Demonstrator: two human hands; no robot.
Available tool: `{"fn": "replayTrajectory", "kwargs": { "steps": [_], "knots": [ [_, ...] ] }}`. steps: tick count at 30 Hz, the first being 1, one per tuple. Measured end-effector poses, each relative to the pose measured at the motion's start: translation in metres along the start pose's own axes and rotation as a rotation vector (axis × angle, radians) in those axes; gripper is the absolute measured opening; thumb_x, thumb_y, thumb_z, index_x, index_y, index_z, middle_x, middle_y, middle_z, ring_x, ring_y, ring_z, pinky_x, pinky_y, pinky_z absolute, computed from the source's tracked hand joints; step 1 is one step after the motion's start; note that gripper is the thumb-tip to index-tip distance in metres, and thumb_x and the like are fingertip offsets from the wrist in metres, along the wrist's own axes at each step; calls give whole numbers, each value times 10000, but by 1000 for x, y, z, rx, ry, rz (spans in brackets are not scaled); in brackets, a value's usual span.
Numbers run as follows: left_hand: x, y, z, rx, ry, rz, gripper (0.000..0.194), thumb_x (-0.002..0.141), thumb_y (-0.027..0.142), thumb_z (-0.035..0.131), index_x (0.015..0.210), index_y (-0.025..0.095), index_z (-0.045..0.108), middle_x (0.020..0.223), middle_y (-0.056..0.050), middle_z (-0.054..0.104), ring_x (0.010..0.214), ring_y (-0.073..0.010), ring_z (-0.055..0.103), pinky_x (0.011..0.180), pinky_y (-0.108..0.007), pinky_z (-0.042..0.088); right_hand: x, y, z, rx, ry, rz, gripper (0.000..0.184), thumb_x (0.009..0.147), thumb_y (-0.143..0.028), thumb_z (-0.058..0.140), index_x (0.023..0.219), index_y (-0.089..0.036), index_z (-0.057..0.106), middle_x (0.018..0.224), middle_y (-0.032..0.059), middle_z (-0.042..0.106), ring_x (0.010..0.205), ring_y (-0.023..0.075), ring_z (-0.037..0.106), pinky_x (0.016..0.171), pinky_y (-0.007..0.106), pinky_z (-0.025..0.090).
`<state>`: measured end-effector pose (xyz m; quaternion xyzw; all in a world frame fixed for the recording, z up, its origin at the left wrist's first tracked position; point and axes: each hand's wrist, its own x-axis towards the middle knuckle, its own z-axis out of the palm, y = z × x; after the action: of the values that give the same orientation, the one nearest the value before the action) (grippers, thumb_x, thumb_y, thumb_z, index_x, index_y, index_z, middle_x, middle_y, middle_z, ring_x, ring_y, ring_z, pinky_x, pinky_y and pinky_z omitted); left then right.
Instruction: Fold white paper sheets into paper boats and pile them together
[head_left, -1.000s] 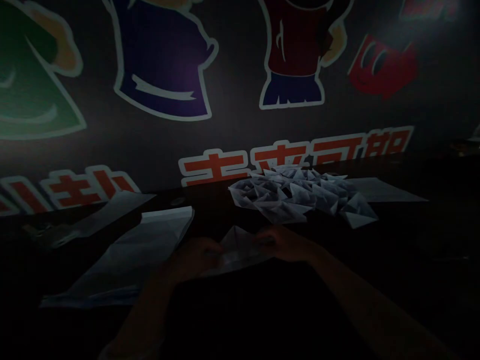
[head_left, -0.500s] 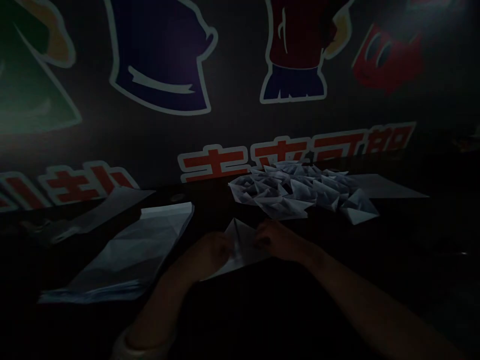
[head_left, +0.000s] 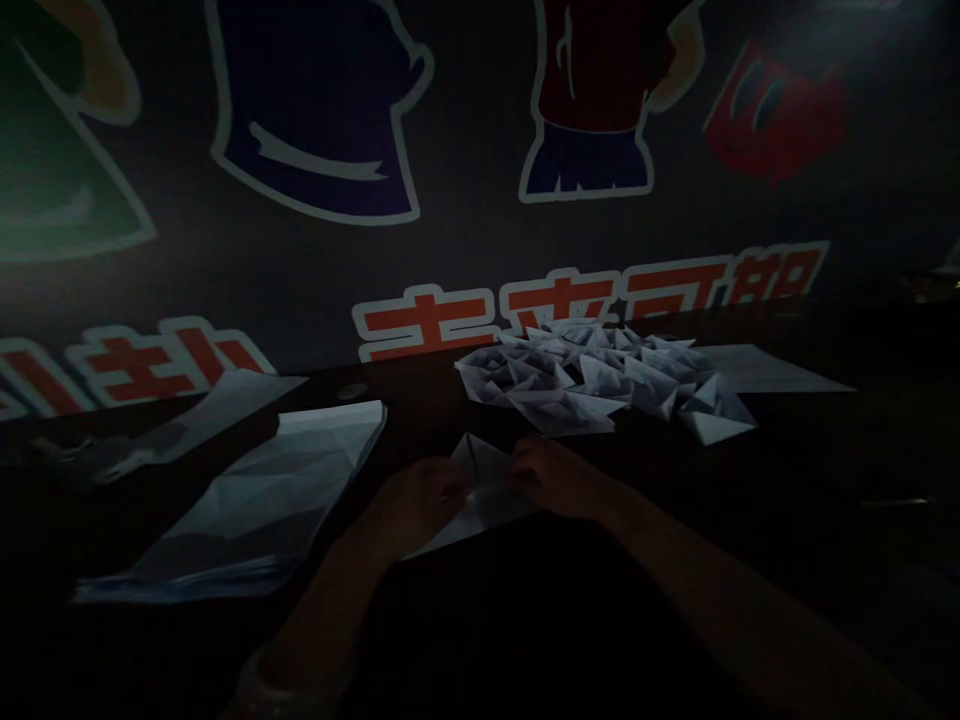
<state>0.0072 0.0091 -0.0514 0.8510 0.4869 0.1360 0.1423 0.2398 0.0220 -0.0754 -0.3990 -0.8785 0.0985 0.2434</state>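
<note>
A white sheet of folded paper (head_left: pixel 486 500) lies on the dark table in front of me, its top drawn to a point with a dark crease down from the tip. My left hand (head_left: pixel 427 500) is closed on its left side, fingers curled over the paper. On the opposite edge, my right hand (head_left: pixel 551 478) pinches the paper between thumb and fingers. Dim light hides the finger detail. Just beyond, a heap of folded paper boats (head_left: pixel 577 370) spreads out, with one boat (head_left: pixel 716 410) at its right end.
To the left lies a stack of creased white sheets (head_left: pixel 247 500). Behind it are a loose paper strip (head_left: pixel 217 410) and a small round disc (head_left: pixel 352 391). A flat white sheet (head_left: pixel 772 370) extends right of the boats. A wall with cartoon figures and red lettering (head_left: pixel 427 322) rises behind the table.
My left hand has shifted slightly up along the folded paper. My right hand stays at the right edge. The view has moved a little; the boats and stack lie as before.
</note>
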Motion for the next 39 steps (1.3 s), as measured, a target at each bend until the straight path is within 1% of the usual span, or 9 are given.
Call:
{"fn": "replayTrajectory", "kwargs": {
  "steps": [8, 16, 20, 22, 25, 29, 32, 36, 39],
  "knots": [
    [1, -18, -2, 27, -67, -240, 383, 833, 514, 476, 797, 212, 708, 807, -68, 728, 731, -219, 655, 605, -275, 377, 5, 15, 2, 148, 0, 358, 141, 785, -261, 650, 819, -170, 752, 785, 69, 745, 718, 198, 678, 622, 269, 461],
    [-3, -38, -15, 22, -156, -355, 475, 744, 600, 506, 518, 191, 588, 577, -52, 640, 583, -214, 593, 529, -288, 323, 3, 25, -9, 90, 1, 469, 140, 711, -329, 709, 660, -204, 746, 642, 56, 718, 610, 196, 666, 514, 267, 407],
    [-3, -39, -16, 37, -112, -402, 400, 705, 575, 563, 624, 190, 629, 648, -47, 668, 634, -216, 617, 538, -278, 342, 2, 24, -9, 7, 44, 538, 194, 660, -400, 756, 614, -215, 718, 648, 57, 712, 615, 210, 665, 506, 273, 403],
    [-3, -38, -14, 23, -49, -373, 330, 689, 512, 606, 743, 190, 653, 758, -52, 692, 719, -221, 632, 579, -273, 384, 1, 24, -8, -25, 56, 543, 190, 646, -400, 772, 637, -218, 718, 674, 57, 715, 648, 218, 671, 528, 276, 418],
    [-1, -27, -10, -10, 28, -188, 191, 701, 294, 577, 831, 188, 666, 869, -59, 680, 799, -205, 625, 675, -279, 435, 1, 27, -4, -32, 55, 508, 178, 660, -378, 767, 716, -213, 733, 719, 64, 718, 698, 223, 676, 582, 284, 451],
    [0, -2, 1, -69, -3, 28, 256, 736, 139, 448, 841, 194, 675, 911, -60, 667, 856, -190, 617, 767, -285, 443, 0, 28, 0, -9, 83, 476, 178, 673, -334, 759, 795, -208, 733, 772, 71, 725, 731, 216, 679, 599, 270, 454],
    [0, 8, 9, -85, -6, 16, 192, 788, 209, 465, 831, 195, 651, 884, -56, 662, 805, -191, 608, 728, -288, 441, -1, 25, -1, 22, 36, 473, 132, 712, -312, 727, 777, -197, 725, 786, 90, 732, 751, 233, 685, 593, 275, 450],
    [-1, 5, 15, -94, -9, -5, 167, 793, 216, 478, 833, 194, 639, 885, -52, 648, 795, -187, 605, 712, -290, 436, -2, 22, -1, 54, -51, 492, 96, 738, -260, 686, 755, -171, 719, 785, 113, 732, 748, 249, 685, 594, 292, 446],
    [2, 2, 15, -79, 37, 9, 192, 824, 222, 457, 840, 185, 644, 909, -69, 648, 847, -207, 611, 748, -313, 445, 1, 19, -1, 69, 35, 480, 74, 741, -230, 670, 754, -165, 703, 785, 108, 726, 736, 237, 676, 606, 298, 452]
  ]
}}
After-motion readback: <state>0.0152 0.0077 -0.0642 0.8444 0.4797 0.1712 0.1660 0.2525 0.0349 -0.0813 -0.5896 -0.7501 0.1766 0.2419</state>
